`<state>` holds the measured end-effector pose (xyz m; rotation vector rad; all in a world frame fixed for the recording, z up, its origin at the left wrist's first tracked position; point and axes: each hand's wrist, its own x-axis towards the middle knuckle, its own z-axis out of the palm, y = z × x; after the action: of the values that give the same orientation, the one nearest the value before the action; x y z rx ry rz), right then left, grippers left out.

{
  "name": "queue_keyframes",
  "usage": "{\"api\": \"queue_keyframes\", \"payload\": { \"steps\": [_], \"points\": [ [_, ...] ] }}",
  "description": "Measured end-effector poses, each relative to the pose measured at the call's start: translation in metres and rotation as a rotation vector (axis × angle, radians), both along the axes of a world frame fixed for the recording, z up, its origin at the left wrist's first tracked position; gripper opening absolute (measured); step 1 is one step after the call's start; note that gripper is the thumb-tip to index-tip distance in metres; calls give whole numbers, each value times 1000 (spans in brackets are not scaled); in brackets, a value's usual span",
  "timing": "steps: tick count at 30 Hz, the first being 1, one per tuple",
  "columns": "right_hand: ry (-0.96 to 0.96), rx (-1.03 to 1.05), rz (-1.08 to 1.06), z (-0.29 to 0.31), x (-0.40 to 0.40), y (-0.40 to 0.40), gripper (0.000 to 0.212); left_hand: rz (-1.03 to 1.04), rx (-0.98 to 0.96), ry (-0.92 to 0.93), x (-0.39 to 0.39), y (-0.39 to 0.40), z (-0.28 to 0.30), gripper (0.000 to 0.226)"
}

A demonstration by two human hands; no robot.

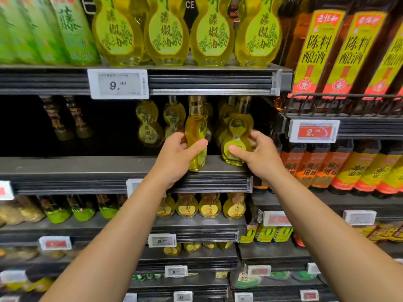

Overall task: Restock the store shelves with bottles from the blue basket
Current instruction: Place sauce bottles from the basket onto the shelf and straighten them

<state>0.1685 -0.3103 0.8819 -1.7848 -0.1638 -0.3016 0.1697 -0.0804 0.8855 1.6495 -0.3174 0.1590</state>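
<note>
A: Bottles, gourd-shaped, yellow oil: one in each hand at the front of the middle shelf [87, 166]. Left hand [174, 158] has fingers clamped on the left bottle [196, 136], held turned side-on. Right hand [259, 155] pinches the right bottle [236, 138], thumb on its lower bulb.

B: Step?

A: Placing, I judge. Right bottle looks about seated; left one sits at the lip.

B: Next?

A: Likely twist the labels forward, slide both back to the dim row [150, 125] behind. Blue basket not in view.

Your left hand [177, 158] and right hand [257, 153] each hold a bottle at the front edge of the shelf [87, 166], left bottle [196, 136] beside right bottle [236, 138]; more bottles [150, 125] stand behind.
</note>
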Motion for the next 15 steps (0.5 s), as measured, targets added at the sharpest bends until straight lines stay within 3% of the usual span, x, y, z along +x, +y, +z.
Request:
{"api": "queue_keyframes", "payload": {
  "steps": [5,8,11,13,15],
  "points": [
    [36,-266,-124,7,-7,4,66,1,29,0,-4,-1,-2,41],
    [58,-366,-122,7,-28,1,64,-38,29,18,-3,3,-2,31],
    [49,-408,-296,-7,-63,-4,77,-95,16,22,-1,8,-2,25],
    [-38,-360,-430,-15,-87,2,60,-115,16,19,1,9,-5,29],
    [-154,-310,-433,-16,-102,19,36,-99,28,12,1,9,-8,31]
  ]
}}
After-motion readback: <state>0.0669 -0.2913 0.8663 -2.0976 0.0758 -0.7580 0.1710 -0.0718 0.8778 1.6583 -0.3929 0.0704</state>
